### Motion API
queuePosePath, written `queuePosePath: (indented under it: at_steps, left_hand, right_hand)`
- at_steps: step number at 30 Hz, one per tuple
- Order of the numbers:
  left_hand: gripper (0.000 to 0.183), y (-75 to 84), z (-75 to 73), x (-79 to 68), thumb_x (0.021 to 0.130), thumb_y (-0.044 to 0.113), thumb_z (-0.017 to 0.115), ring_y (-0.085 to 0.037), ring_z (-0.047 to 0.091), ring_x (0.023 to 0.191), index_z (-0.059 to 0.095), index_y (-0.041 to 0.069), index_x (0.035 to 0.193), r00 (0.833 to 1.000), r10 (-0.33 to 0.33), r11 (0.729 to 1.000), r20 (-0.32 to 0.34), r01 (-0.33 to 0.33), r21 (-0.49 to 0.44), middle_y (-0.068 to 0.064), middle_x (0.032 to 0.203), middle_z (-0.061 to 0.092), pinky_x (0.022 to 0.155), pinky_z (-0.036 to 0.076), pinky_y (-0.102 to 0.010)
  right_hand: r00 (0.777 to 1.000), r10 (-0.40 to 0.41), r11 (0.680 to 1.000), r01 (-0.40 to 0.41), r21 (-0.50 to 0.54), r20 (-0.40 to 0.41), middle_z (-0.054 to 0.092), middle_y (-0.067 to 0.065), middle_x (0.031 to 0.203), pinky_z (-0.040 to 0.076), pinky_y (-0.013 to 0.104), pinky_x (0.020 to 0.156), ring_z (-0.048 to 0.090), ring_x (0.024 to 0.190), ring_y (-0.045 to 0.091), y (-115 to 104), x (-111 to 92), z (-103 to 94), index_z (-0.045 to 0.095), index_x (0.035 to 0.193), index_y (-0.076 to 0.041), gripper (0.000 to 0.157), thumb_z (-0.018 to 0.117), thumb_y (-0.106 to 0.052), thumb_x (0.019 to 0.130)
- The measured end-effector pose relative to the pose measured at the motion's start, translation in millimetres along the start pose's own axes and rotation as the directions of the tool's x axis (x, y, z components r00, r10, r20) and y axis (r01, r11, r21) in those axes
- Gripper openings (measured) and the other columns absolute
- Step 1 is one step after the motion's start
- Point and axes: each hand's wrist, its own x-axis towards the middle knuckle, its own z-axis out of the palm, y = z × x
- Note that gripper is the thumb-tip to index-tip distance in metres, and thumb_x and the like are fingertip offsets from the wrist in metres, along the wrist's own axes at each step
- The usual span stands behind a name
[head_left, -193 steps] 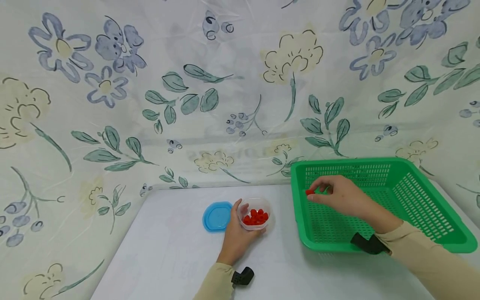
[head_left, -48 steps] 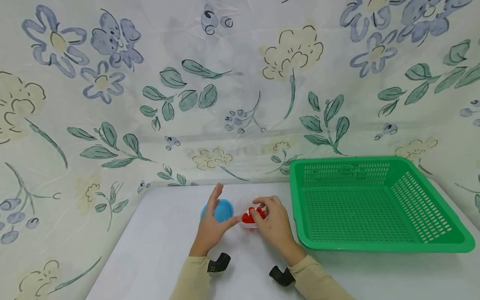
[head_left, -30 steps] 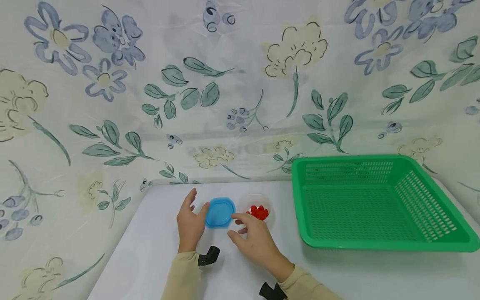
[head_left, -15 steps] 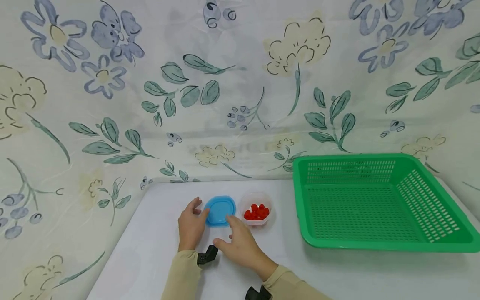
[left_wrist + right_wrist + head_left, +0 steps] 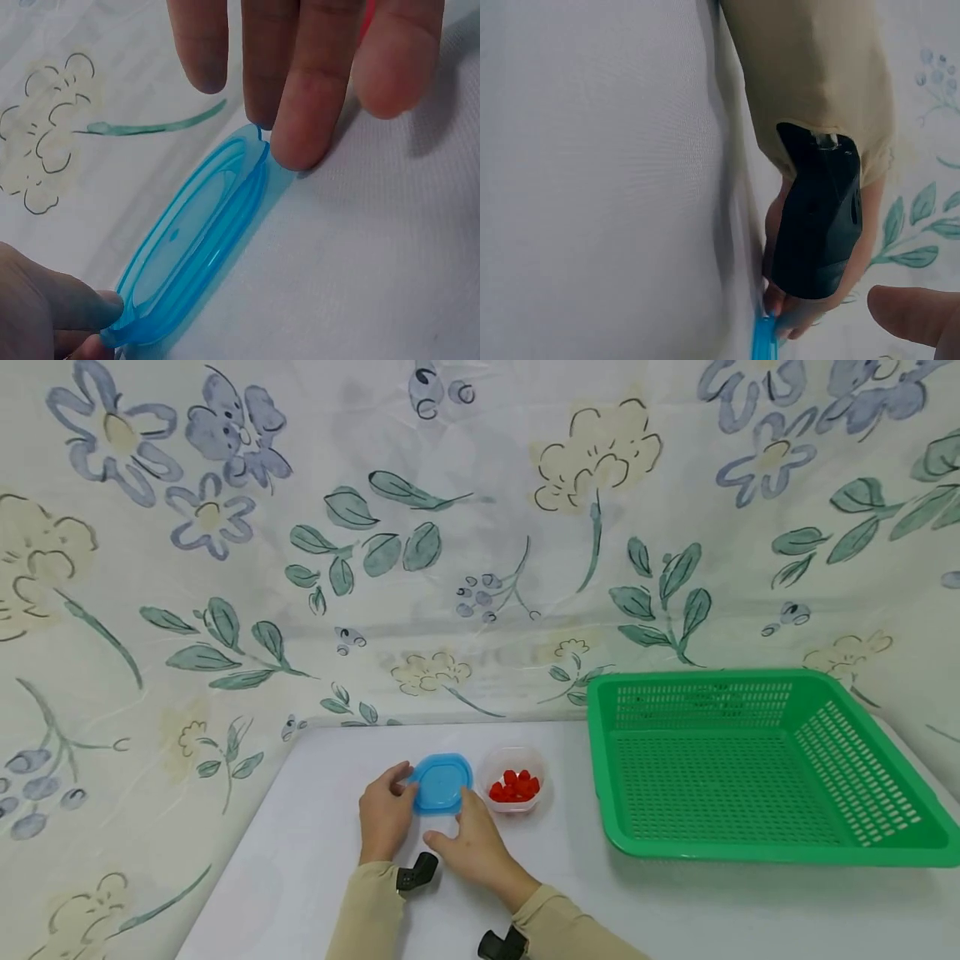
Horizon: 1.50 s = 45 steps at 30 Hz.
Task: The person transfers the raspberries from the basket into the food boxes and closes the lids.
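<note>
A blue plastic lid (image 5: 441, 783) lies on the white table. My left hand (image 5: 386, 817) pinches its left edge; in the left wrist view the thumb overlaps the rim of the lid (image 5: 187, 247). From the other side, my right hand (image 5: 482, 842) reaches with straight fingers to the lid's right edge, its thumb held apart. Those fingertips show right at the rim in the left wrist view. Just right of the lid stands a clear plastic tub (image 5: 513, 807), uncovered, with several small red pieces (image 5: 514, 787) inside.
A large green basket (image 5: 597, 768) with slotted walls stands to the right of the tub. Floral fabric (image 5: 480, 543) rises behind the table (image 5: 292, 860). A black camera (image 5: 417, 872) is strapped to the left wrist, another (image 5: 502, 943) to the right.
Earlier the left hand held the tub while the right held a red piece in the green basket. Both hands have since moved left to the lid, the left now pinching its edge.
</note>
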Motion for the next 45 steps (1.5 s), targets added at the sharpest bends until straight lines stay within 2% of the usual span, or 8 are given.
queuePosePath:
  at_steps: [7, 10, 13, 17, 23, 32, 39, 45]
  left_hand:
    - [0.036, -0.2, -1.5, 0.7, 0.097, 0.007, 0.06, -0.029, 0.058, 0.099, 0.063, 0.0, 0.132, 1.0, -0.007, 1.0, -0.025, 0.007, -0.007, -0.017, 0.122, 0.069, 0.085, 0.047, -0.042]
    - [0.034, -0.6, -2.5, 0.9, 0.097, 0.008, 0.06, -0.03, 0.059, 0.098, 0.065, -0.001, 0.129, 0.999, -0.013, 1.0, -0.043, 0.012, -0.019, -0.017, 0.12, 0.07, 0.085, 0.048, -0.043]
    - [0.032, -1.6, -3.3, 1.2, 0.097, 0.007, 0.06, -0.032, 0.061, 0.099, 0.066, -0.002, 0.127, 0.997, -0.021, 0.999, -0.068, 0.018, -0.035, -0.019, 0.118, 0.07, 0.085, 0.05, -0.044]
    - [0.031, -1.3, -5.0, 1.2, 0.098, 0.006, 0.059, -0.032, 0.061, 0.1, 0.066, -0.003, 0.126, 0.996, -0.027, 0.999, -0.084, 0.023, -0.047, -0.021, 0.117, 0.07, 0.085, 0.05, -0.043]
    - [0.03, 2.9, -9.7, 0.4, 0.098, 0.007, 0.058, -0.029, 0.059, 0.094, 0.068, -0.002, 0.124, 0.994, -0.019, 0.999, -0.109, 0.015, -0.042, -0.02, 0.114, 0.071, 0.079, 0.047, -0.039]
    - [0.028, 10.2, -15.7, 2.7, 0.099, 0.011, 0.058, -0.028, 0.057, 0.092, 0.07, 0.0, 0.122, 0.986, -0.057, 0.995, -0.157, 0.043, -0.089, -0.02, 0.11, 0.071, 0.077, 0.045, -0.038]
    - [0.025, 16.6, -21.0, 1.6, 0.098, 0.011, 0.061, -0.023, 0.056, 0.082, 0.073, 0.0, 0.116, 0.968, 0.011, 0.992, -0.251, -0.041, -0.117, -0.017, 0.101, 0.073, 0.067, 0.044, -0.027]
    - [0.023, 24.0, -21.2, -1.3, 0.097, 0.01, 0.061, -0.02, 0.055, 0.076, 0.075, 0.0, 0.113, 0.952, 0.048, 0.986, -0.302, -0.094, -0.141, -0.016, 0.097, 0.073, 0.061, 0.042, -0.021]
  right_hand:
    - [0.996, 0.064, 0.993, -0.057, 0.107, -0.064, 0.041, 0.028, 0.144, 0.054, 0.051, 0.094, 0.055, 0.122, 0.042, -1.4, -1.2, 5.7, 0.031, 0.148, 0.013, 0.076, 0.072, -0.02, 0.092]
    - [0.994, 0.071, 0.99, -0.059, 0.13, -0.086, 0.047, 0.027, 0.136, 0.056, 0.048, 0.091, 0.058, 0.114, 0.038, -1.8, -1.7, 7.5, 0.033, 0.146, 0.013, 0.075, 0.072, -0.019, 0.091]
    - [0.993, 0.08, 0.986, -0.066, 0.152, -0.086, 0.049, 0.023, 0.128, 0.057, 0.045, 0.089, 0.059, 0.104, 0.031, -1.8, -1.9, 9.6, 0.033, 0.146, 0.012, 0.075, 0.074, -0.017, 0.09]
    - [0.993, 0.106, 0.976, -0.093, 0.196, -0.054, 0.047, 0.021, 0.128, 0.058, 0.04, 0.086, 0.059, 0.1, 0.024, -2.1, -3.5, 12.4, 0.031, 0.148, 0.011, 0.078, 0.075, -0.017, 0.09]
    - [0.994, 0.089, 0.965, -0.069, 0.253, -0.07, 0.042, 0.024, 0.135, 0.059, 0.039, 0.085, 0.061, 0.105, 0.027, -5.2, -7.8, 14.2, 0.03, 0.148, 0.012, 0.077, 0.074, -0.014, 0.09]
    - [0.99, 0.066, 0.946, -0.023, 0.322, -0.123, 0.046, 0.02, 0.135, 0.057, 0.04, 0.091, 0.062, 0.11, 0.027, -14.3, -12.3, 11.0, 0.034, 0.145, 0.013, 0.07, 0.071, -0.009, 0.091]
    - [0.992, 0.041, 0.928, 0.008, 0.373, -0.123, 0.047, 0.018, 0.131, 0.057, 0.036, 0.09, 0.064, 0.106, 0.02, -18.2, -13.7, 5.8, 0.036, 0.145, 0.014, 0.067, 0.07, -0.007, 0.091]
    - [0.992, 0.03, 0.929, 0.016, 0.369, -0.119, 0.051, 0.016, 0.129, 0.058, 0.035, 0.088, 0.065, 0.103, 0.021, -19.9, -11.7, -5.0, 0.037, 0.144, 0.013, 0.065, 0.069, -0.008, 0.092]
